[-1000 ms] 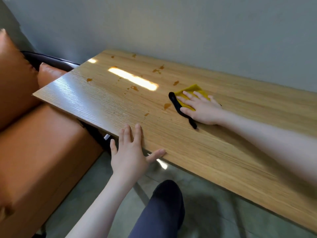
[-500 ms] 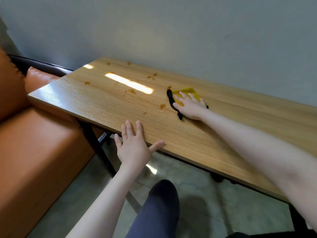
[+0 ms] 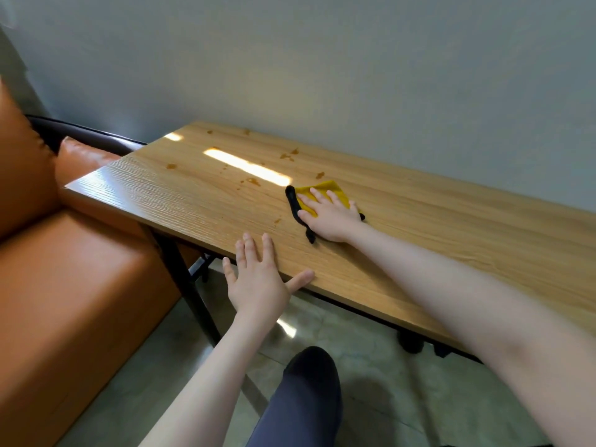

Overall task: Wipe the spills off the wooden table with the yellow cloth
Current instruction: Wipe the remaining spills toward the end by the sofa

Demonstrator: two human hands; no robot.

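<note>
On the far left the orange sofa (image 3: 80, 269) sits against the end of the table (image 3: 451, 246), same as before. My left hand (image 3: 258, 282) has not shifted in the last second: fingers (image 3: 250, 250) spread and flat on the near edge, thumb along the rim, holding nothing, just steadying me.

Right of that, the spots on the left half of the table are as they were: one near the far-left corner (image 3: 171, 166), a cluster by the glare strip (image 3: 253, 181), a few close to the wall (image 3: 287, 155) and a small one (image 3: 277, 221) just left of the cloth. The spot that sat at the cloth's left edge a second ago no longer shows, so that stroke seems to have taken it.

Then the cloth (image 3: 325, 191), yellow with a black edge, flat on the table under my right hand (image 3: 329, 217). Those fingers (image 3: 317, 195) lie straight and spread, pressing it down rather than gripping it. The right side of the table looks clean, so I judge the remaining work is all leftward.
</note>
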